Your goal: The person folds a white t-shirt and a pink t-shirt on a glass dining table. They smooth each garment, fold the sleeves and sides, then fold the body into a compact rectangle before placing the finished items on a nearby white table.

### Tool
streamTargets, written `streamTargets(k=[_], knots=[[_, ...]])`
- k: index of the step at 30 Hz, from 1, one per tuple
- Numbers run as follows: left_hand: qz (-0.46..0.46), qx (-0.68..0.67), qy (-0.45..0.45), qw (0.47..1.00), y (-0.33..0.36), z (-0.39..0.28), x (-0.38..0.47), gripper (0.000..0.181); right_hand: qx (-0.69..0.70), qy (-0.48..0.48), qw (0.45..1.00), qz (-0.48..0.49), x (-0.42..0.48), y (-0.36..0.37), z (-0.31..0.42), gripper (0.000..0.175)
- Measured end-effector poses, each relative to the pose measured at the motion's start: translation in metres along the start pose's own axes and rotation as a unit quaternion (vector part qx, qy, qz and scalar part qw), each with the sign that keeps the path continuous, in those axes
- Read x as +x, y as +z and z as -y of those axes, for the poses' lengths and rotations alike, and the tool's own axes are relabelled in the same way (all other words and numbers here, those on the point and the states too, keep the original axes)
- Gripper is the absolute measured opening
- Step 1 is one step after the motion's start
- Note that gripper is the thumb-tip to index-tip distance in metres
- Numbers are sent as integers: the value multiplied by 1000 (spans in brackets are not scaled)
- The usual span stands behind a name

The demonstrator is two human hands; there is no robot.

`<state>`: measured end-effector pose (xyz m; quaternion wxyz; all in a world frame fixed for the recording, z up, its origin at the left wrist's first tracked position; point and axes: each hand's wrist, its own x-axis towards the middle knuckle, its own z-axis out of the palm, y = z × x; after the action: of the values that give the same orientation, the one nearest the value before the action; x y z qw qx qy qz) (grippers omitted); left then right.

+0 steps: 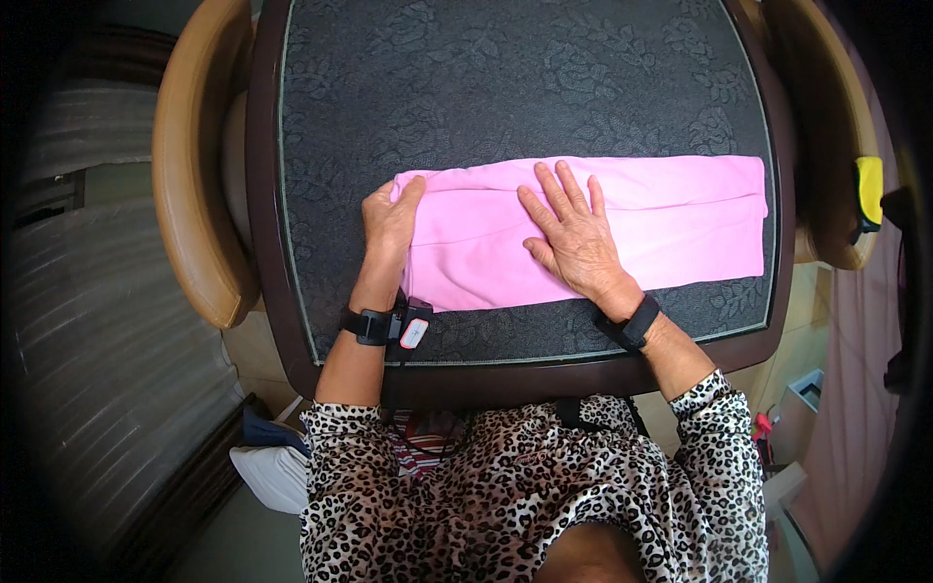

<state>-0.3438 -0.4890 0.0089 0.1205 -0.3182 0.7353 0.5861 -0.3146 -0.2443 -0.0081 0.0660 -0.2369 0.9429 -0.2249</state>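
A pink cloth garment (481, 240), folded into a long strip, lies crosswise on the dark patterned table mat (466, 95). At its left end, my left hand (391, 215) grips the upper corner, with the thumb on top and the other fingers mostly hidden. My right hand (576, 233) rests palm down near the garment's middle, fingers spread. Some creases run along the fabric. Black straps circle both wrists; the left one carries a small device with a tag (414, 334), close to the garment's lower left corner.
The table's dark wooden rim (525, 382) runs close in front of my body. Tan chairs stand at the left (193, 167) and right (838, 109), the right one with a yellow and black item (869, 193) on it. Folded cloths (270, 474) lie at lower left.
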Motion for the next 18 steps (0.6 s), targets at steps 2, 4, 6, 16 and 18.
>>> streamTargets(k=[2,4,6,16,18], knots=[[-43,-9,-7,999,-4,6,1,29,4,-1,1000,7,0,2,3,63],[-62,-23,-11,998,-7,10,0,31,-1,-10,1000,6,0,4,6,63],[-62,-42,-7,997,-11,11,-3,32,1,-18,1000,2,0,7,7,62],[113,37,-6,993,-19,9,-38,35,-2,-11,1000,15,1,-5,3,62],[125,28,-4,992,-13,9,-36,35,3,-18,1000,2,4,-11,6,62]])
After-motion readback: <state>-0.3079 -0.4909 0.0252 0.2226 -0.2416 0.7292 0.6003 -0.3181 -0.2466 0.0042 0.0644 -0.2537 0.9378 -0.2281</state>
